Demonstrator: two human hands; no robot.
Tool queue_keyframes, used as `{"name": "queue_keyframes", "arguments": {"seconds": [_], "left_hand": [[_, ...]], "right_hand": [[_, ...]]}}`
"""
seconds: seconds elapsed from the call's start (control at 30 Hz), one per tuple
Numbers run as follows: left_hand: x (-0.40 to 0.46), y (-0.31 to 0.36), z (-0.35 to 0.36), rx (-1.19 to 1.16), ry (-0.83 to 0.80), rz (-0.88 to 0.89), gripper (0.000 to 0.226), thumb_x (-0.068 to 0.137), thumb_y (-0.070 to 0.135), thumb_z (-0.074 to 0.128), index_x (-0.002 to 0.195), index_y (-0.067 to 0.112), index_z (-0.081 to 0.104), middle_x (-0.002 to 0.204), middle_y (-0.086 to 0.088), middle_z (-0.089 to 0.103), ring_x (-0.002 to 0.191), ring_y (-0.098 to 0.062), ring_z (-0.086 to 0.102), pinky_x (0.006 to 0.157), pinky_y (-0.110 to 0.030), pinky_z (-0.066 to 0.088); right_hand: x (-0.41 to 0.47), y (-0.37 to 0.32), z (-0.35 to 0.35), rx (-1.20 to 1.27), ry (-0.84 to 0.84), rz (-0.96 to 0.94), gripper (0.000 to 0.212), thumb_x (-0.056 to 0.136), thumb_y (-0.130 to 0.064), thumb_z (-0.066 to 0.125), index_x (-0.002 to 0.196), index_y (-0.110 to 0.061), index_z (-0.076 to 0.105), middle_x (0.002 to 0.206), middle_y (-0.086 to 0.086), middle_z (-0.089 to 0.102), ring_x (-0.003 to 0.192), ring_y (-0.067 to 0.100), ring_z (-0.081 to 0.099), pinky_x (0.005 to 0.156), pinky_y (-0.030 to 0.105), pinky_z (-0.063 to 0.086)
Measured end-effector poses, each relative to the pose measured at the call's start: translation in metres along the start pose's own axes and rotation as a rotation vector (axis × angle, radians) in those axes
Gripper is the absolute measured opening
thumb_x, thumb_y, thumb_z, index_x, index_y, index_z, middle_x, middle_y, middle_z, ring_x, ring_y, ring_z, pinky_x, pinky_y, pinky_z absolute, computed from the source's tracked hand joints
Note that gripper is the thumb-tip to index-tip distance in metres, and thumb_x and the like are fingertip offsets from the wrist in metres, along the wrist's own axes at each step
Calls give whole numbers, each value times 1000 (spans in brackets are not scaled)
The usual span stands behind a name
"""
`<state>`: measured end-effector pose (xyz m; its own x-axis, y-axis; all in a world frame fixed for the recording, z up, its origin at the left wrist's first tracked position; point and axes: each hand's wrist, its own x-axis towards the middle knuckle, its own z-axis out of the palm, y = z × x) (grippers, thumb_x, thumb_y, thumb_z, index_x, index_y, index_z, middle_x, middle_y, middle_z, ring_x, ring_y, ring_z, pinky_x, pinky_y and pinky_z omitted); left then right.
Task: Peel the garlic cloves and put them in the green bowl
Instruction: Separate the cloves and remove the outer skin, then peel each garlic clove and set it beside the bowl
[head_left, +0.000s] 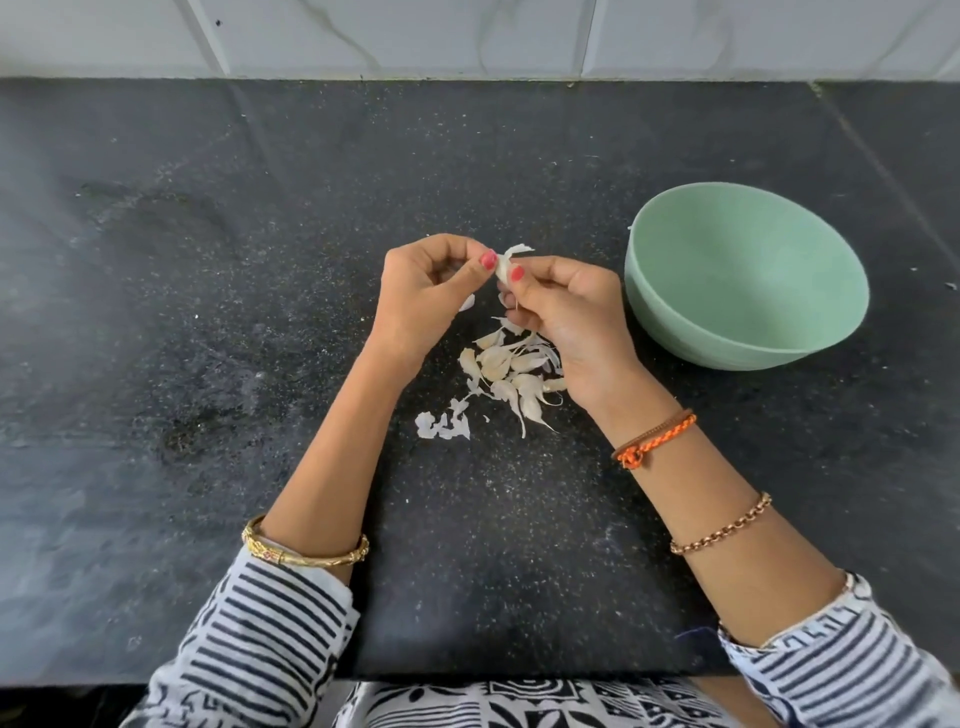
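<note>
Pinching one garlic clove (503, 267) between them, the left hand (426, 296) and right hand (566, 317) hover just left of the green bowl (748, 332), above a pile of cloves (511, 374).

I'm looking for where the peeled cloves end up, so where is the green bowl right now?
In the head view the green bowl stands on the dark counter at the person's right, just beyond the right hand and apart from the garlic pile.

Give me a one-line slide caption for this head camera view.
Both hands, left hand and right hand, peel one garlic clove above a pile of cloves, beside the green bowl.
</note>
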<state>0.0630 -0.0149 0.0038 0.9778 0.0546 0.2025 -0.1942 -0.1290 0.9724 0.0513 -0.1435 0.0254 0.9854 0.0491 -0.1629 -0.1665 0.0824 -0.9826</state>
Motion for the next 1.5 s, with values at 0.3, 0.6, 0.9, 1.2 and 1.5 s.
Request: {"name": "queue_keyframes", "arguments": {"seconds": [0.3, 0.6, 0.9, 1.2, 1.5], "left_hand": [[2, -3, 2, 69, -184, 13, 26, 88, 26, 45, 85, 2, 55, 63, -4, 39, 53, -3, 31, 47, -17, 29], [2, -5, 0, 68, -255, 35, 20, 90, 23, 40, 87, 6, 51, 62, 13, 41, 50, 1, 32, 46, -13, 30], [1, -4, 5, 18, -252, -30, 16, 88, 25, 41, 79, 14, 48, 54, 20, 42, 52, 2, 34, 51, -13, 31], [5, -3, -14, -252, -420, -253, 10, 81, 24, 52, 79, 13, 51, 69, 9, 46, 61, -3, 38, 50, -15, 29], [10, -2, -21, -246, -78, -211, 19, 69, 13, 46, 57, 26, 41, 56, 14, 43, 53, -4, 33, 45, -17, 21]], "right_hand": [[5, 1, -3, 7, -22, 36, 15, 86, -1, 60, 77, -12, 65, 62, -5, 62, 60, 3, 56, 57, 14, 47], [3, 5, 1, -25, 35, -47, 20, 85, -1, 63, 70, -14, 62, 65, -2, 63, 59, 1, 58, 54, 12, 45], [6, 12, 1, -130, 137, -249, 25, 83, 3, 64, 67, -17, 61, 63, -4, 62, 54, -3, 58, 57, 14, 48], [8, 18, 1, -464, 134, -641, 7, 79, 0, 64, 73, -3, 68, 68, -19, 57, 66, -3, 58, 62, 20, 50], [12, 26, -1, -567, 207, -720, 12, 76, 8, 59, 72, -1, 66, 71, -3, 67, 67, 10, 62, 60, 28, 51]]}}
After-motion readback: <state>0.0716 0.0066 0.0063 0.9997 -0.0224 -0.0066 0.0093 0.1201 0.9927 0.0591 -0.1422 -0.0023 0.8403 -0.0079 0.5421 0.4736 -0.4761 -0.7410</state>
